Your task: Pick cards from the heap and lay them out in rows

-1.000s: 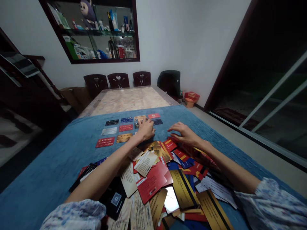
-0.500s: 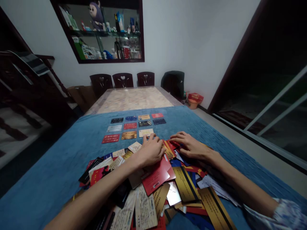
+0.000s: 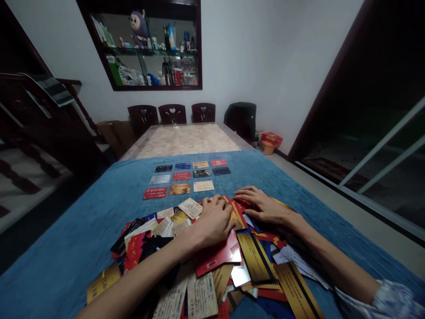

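While both your forearms reach across the near part of the table, a loose, overlapping heap of thin rectangular cards in red, gold, cream, black and blue (image 3: 214, 260) lies beneath them. Near its right side are two gold cards with dark stripes, one (image 3: 254, 259) a little farther from you than the other (image 3: 292, 288). Your left hand (image 3: 215, 220) rests palm down on the middle of the heap, fingers bent; their tips are hidden, so I cannot tell whether they have hold of a card. Your right hand (image 3: 260, 204) lies just beside it over red cards, its fingers loosely curved and slightly spread; whether it grips one, I cannot tell either.

Past the heap, on the textured blue cloth (image 3: 83, 230), you have eleven cards face up in rows of three, four and four. The nearest row runs from a red card (image 3: 155, 193) through a shiny gold card (image 3: 179, 189) to a cream card (image 3: 203, 186). Beyond the cloth is the pale patterned tabletop (image 3: 195, 137), then three dark wooden chairs (image 3: 172, 115).
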{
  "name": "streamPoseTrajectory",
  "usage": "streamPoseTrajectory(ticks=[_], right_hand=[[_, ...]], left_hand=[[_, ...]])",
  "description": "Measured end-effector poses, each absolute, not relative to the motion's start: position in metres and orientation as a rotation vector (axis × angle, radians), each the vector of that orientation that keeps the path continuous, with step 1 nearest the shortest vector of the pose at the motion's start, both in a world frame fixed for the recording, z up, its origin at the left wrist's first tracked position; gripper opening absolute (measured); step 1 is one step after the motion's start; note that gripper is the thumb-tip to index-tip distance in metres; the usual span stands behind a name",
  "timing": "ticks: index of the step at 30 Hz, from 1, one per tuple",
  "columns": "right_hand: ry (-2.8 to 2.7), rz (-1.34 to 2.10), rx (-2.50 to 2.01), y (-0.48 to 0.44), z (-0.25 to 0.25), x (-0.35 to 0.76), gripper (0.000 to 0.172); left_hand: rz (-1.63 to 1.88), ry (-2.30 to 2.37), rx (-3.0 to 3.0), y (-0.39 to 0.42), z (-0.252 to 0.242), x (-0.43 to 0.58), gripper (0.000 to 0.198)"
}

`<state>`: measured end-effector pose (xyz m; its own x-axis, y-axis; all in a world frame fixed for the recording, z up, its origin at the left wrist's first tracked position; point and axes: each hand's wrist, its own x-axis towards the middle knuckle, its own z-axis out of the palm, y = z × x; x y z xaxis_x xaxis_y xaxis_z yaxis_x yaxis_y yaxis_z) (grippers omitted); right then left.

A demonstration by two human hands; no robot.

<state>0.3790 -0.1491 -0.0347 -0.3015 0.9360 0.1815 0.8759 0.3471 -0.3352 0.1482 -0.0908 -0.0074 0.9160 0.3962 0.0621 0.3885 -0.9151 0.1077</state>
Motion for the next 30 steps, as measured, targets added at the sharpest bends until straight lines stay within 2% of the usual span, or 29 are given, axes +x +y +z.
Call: streamPoseTrajectory(ticks=[7, 15, 22, 26, 30], right_hand=[[-2.317, 0.162, -1.536, -0.149, -0.036, 0.387, 0.044], [-2.256, 0.307, -1.512, -0.158, -0.025, 0.393, 0.043], [-2.224, 0.253, -1.514, -0.162, -0.026, 0.395, 0.040], [-2.187, 0.159, -1.464, -0.165, -0.022, 0.386, 0.033], [-2.189, 0.096, -1.407, -0.164, -0.020, 0.370, 0.029]], left_hand=[[0.162, 0.583, 2.948, -0.087, -0.004, 0.152, 0.029], [0.083, 0.542, 2.936, -0.081, -0.003, 0.170, 0.027], [0.098, 0.536, 2.906, -0.078, -0.006, 0.183, 0.035], [0.195, 0.565, 2.876, -0.063, 0.010, 0.164, 0.034], [0.119, 0.627, 2.902, -0.054, 0.022, 0.127, 0.038]])
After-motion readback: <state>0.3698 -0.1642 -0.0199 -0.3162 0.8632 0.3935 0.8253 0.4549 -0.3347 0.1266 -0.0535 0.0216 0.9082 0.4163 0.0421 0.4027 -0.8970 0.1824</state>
